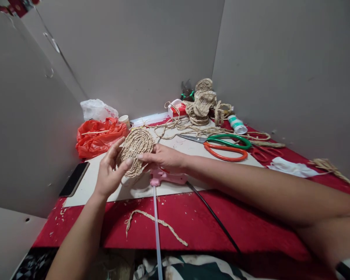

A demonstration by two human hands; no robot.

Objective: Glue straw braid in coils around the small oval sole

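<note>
An oval coil of braided straw rope (137, 149) is held up between my two hands, above the white board. My left hand (112, 169) grips its left edge, thumb across the front. On its right edge my right hand (163, 157) pinches it, with the thumb on the front and the other fingers partly hidden. Just below my right hand lies a pink glue gun (169, 177), partly covered by that hand, with a long clear glue stick (156, 225) pointing toward me and a black cord (216, 217) running off to the lower right.
Scissors (221, 146) with green and orange handles lie right of centre. Straw coils (202, 105) pile up at the back. A red bag (100, 136) and a phone (75, 179) are at the left. A loose braid (163, 223) rests on the red cloth (198, 217) in front.
</note>
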